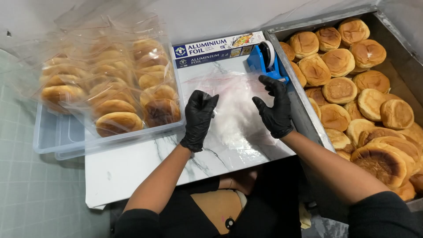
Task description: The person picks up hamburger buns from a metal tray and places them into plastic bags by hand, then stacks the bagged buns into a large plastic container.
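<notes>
Head view shows our left hand (199,118) and right hand (275,109), both in black gloves, spread open over a stack of clear plastic bags (235,110) lying flat on the marble-patterned board (132,167); neither hand clamps anything yet. We judge it best to slide the fingertips lightly so only the top bag lifts. Loose buns (352,101) sit in the metal tray (299,110) at our right, bagged buns (114,92) in the plastic tub (66,136) at our left, the blue tape dispenser (265,61) just beyond.
</notes>
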